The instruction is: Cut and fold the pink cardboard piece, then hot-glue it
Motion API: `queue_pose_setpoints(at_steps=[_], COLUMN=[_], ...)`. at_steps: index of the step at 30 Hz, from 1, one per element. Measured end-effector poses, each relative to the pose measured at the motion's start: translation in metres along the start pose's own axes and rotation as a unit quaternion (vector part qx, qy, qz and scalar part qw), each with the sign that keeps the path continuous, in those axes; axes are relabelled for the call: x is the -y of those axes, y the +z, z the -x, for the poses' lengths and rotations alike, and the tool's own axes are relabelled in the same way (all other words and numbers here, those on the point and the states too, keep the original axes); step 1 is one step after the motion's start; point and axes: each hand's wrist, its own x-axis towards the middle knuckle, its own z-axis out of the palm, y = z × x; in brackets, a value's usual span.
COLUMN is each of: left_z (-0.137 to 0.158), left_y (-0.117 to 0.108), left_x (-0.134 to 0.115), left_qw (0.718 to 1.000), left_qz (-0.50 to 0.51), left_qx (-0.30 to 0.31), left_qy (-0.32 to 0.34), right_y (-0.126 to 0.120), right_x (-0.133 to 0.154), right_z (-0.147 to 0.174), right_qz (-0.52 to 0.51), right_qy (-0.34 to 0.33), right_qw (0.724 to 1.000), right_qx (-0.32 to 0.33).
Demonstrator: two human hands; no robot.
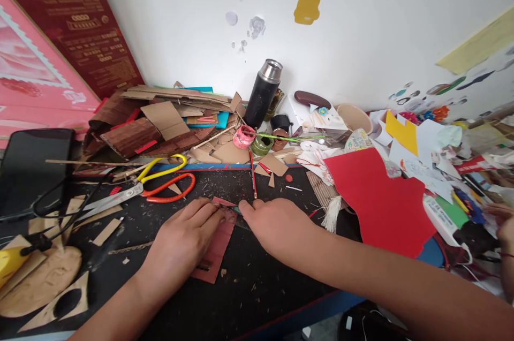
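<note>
A pinkish-red piece of cardboard lies on the black tabletop in front of me, with a dark slot near its lower end. My left hand bends over its left side, fingers together, holding it against the table. Closed in a fist, my right hand grips a slim greenish tool. Its short visible end points left and meets the cardboard near the top edge. My palm hides the rest, so its kind is unclear. Just beyond the right hand lies a red pencil.
Scissors with yellow and orange handles lie left. Behind are cardboard scraps, paint jars and a black thermos. A red sheet covers the right side. A phone stands left; another person's hand shows far right.
</note>
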Motion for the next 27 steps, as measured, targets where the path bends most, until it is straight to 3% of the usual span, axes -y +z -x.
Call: queue_pose_setpoints(at_steps=[14,27], left_z=[0.001,-0.003], left_y=[0.000,-0.002], left_x=[-0.001,-0.002], left_qw=[0.999,0.999], left_qz=[0.019,0.035], left_qx=[0.016,0.003], left_qy=[-0.022,-0.024], right_y=[-0.003,0.001], right_x=[-0.002,-0.021], right_z=[0.008,0.012], right_qz=[0.022,-0.057], right_qy=[-0.008,0.013], right_qw=[1.000,0.998], right_qx=[0.014,-0.012])
